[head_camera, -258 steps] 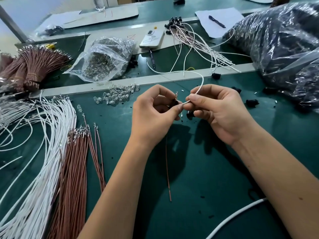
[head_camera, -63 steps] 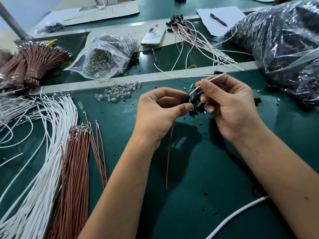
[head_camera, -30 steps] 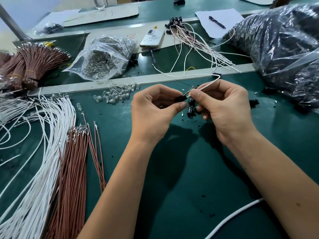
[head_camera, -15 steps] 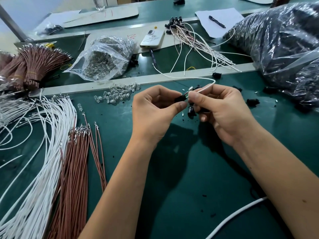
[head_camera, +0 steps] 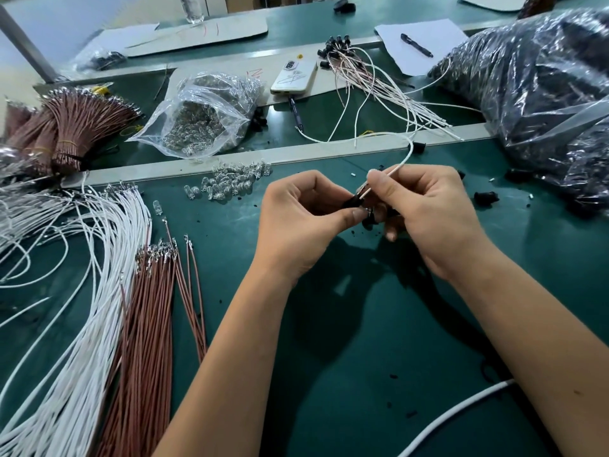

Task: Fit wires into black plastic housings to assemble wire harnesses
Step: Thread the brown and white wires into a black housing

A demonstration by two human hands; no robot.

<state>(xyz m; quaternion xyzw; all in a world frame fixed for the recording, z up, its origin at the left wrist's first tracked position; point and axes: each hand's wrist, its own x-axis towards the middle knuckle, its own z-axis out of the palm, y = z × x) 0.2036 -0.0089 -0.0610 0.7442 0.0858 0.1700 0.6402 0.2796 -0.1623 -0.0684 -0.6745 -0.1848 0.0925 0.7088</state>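
Observation:
My left hand pinches a small black plastic housing between thumb and forefinger above the green mat. My right hand pinches a white wire near its metal tip, which meets the housing's top. More black housings sit tucked under my right hand's curled fingers. The white wire loops back over the grey divider rail. Bundles of white wires and brown wires lie at my left. Finished harnesses lie beyond the rail.
A clear bag of small bulbs and loose bulbs lie ahead left. A large plastic bag of black parts fills the right. Loose housings sit near it. A phone, pens and paper lie farther back. A white cable crosses bottom right.
Both hands stay close together over the mat. The white wire's tip has come down to the housing in my left hand, and my right hand has shifted slightly along the wire.

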